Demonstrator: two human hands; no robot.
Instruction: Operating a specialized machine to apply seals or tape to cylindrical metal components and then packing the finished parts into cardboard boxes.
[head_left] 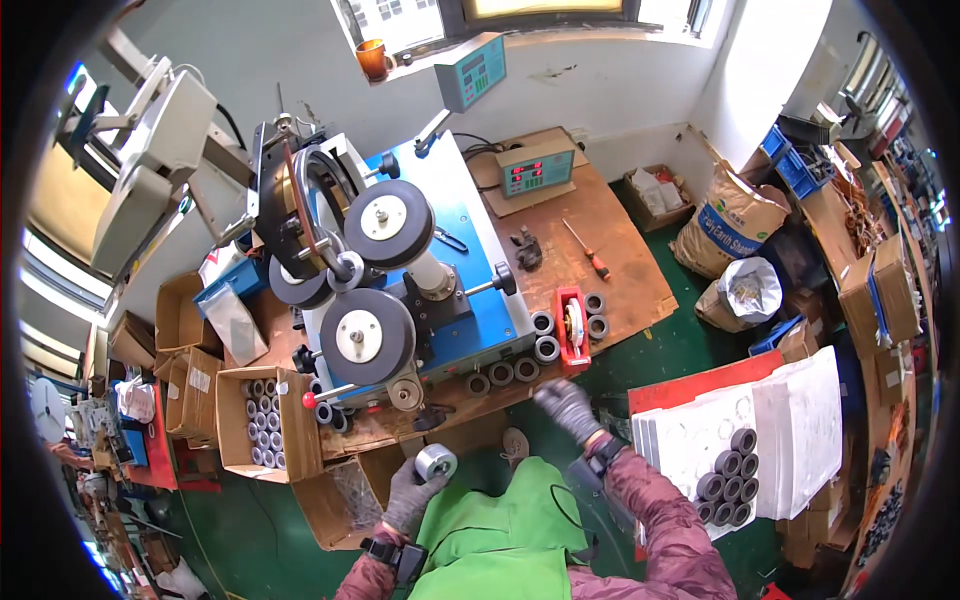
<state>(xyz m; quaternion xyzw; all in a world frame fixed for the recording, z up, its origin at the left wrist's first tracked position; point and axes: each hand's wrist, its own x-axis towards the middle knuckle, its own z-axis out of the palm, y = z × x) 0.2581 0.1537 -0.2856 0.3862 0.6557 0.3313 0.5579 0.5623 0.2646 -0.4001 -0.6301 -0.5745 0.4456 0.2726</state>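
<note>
My left hand (408,500), in a grey glove, is closed around a thick silver ring core (436,461) with a hole in its middle, held in front of the bench edge. To the right, my gloved right hand (568,412) is over the bench's front edge with its fingers loosely out and nothing visible in them. Just beyond it stands a red tape dispenser (572,330) with a roll on it. Several dark ring cores (526,369) line the bench edge beside the dispenser. A winding machine (430,320) with large black rollers stands on a blue plate ahead.
A cardboard box (262,425) of ring cores stands at left, above an open carton (350,500). Stacked dark rings (728,485) rest on white foam sheets (795,430) at right. A screwdriver (588,250) and a digital control box (536,172) lie on the wooden bench (625,290).
</note>
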